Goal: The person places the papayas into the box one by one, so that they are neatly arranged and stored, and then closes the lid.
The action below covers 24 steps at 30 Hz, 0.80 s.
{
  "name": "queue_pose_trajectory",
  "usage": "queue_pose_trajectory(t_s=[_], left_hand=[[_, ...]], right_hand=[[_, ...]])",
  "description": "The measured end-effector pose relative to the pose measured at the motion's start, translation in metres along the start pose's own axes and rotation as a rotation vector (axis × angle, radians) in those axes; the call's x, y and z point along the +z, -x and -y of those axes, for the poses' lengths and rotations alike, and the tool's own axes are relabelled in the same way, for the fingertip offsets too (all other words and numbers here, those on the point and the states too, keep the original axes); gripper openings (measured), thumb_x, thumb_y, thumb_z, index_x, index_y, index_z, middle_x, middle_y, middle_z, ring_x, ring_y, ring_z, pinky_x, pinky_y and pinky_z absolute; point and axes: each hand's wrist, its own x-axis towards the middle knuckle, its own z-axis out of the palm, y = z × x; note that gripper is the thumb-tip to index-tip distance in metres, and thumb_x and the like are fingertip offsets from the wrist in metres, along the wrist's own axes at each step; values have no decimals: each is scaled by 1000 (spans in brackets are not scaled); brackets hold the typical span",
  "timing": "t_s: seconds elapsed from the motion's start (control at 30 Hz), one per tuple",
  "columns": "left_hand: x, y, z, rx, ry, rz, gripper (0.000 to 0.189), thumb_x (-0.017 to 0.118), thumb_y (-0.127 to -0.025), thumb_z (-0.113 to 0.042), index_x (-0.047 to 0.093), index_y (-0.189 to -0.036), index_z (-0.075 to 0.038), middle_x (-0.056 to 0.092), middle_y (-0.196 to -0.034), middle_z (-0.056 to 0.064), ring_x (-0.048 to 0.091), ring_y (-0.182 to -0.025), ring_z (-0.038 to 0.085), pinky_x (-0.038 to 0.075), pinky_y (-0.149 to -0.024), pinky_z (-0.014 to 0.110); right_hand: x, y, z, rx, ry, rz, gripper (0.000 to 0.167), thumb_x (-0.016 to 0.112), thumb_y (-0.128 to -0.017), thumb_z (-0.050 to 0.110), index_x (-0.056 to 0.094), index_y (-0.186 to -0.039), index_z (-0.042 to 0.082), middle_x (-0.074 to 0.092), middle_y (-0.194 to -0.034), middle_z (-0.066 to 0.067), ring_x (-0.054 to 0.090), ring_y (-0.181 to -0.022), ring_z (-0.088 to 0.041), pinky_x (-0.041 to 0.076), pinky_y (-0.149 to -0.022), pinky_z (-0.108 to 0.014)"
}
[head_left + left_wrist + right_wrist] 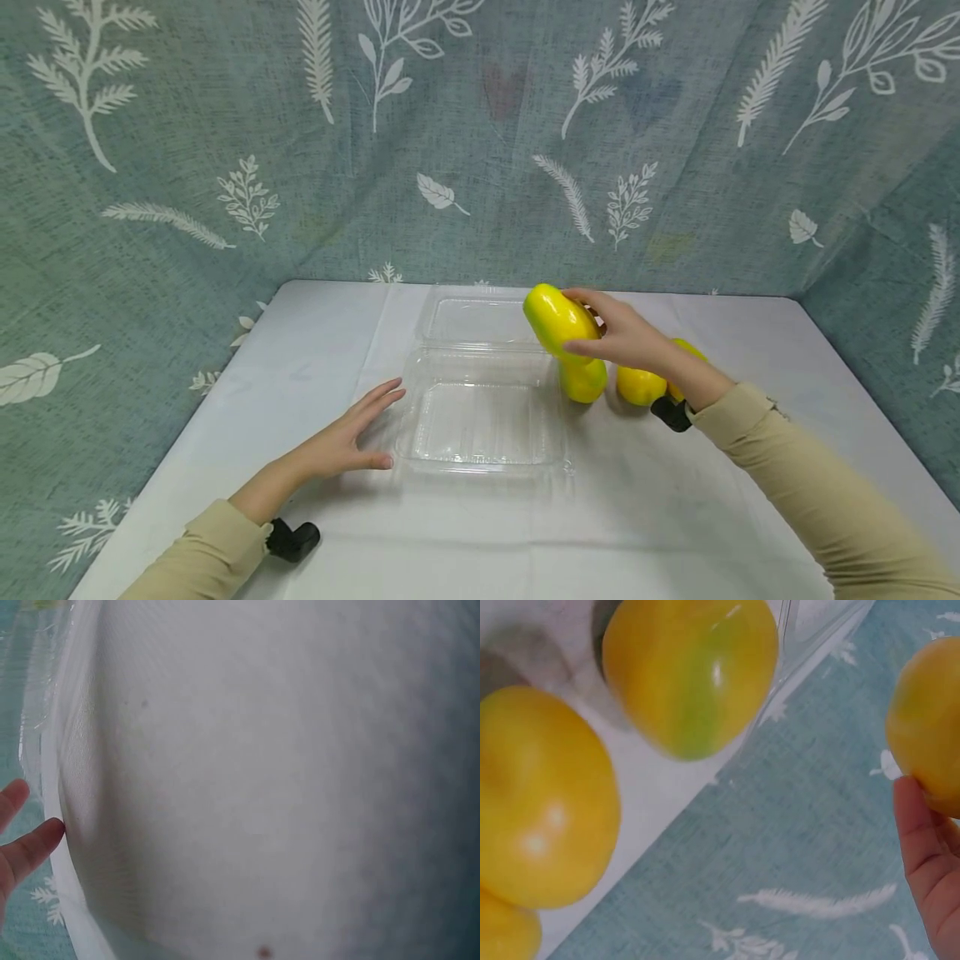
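Observation:
My right hand grips a glossy yellow-green mango, raised over the right side of a clear plastic clamshell box. Thumb and fingers lie on either side of the fruit; in the right wrist view only part of this mango shows. Below it, a second mango sits by the box's right wall. My left hand is beside the box's left edge, fingers spread and holding nothing. Only fingertips of that hand appear in the left wrist view.
The box's lid lies folded back toward the rear table edge. Two more mangoes rest on the white tabletop beneath the right forearm, one partly hidden. A patterned green cloth hangs behind the table.

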Motion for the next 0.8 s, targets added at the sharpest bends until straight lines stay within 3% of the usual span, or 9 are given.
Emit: queue_pose_trajectory(t_s=[0.37, 0.8], left_hand=[[1, -1, 3, 8, 2, 4, 89, 75, -73, -24, 24, -145, -9, 11, -153, 10, 12, -136, 42, 23, -97, 67], [0, 1, 2, -6, 8, 3, 88, 75, -73, -25, 25, -143, -4, 11, -153, 9, 12, -135, 44, 23, -97, 68]], right_hand=[[16, -17, 14, -40, -3, 37, 71, 69, -81, 25, 32, -140, 9, 43, -135, -10, 48, -107, -25, 48, -83, -40], [42, -36, 29, -40, 6, 108, 72, 71, -79, 24, 33, -140, 12, 44, -134, -4, 48, -109, -20, 49, -85, -33]])
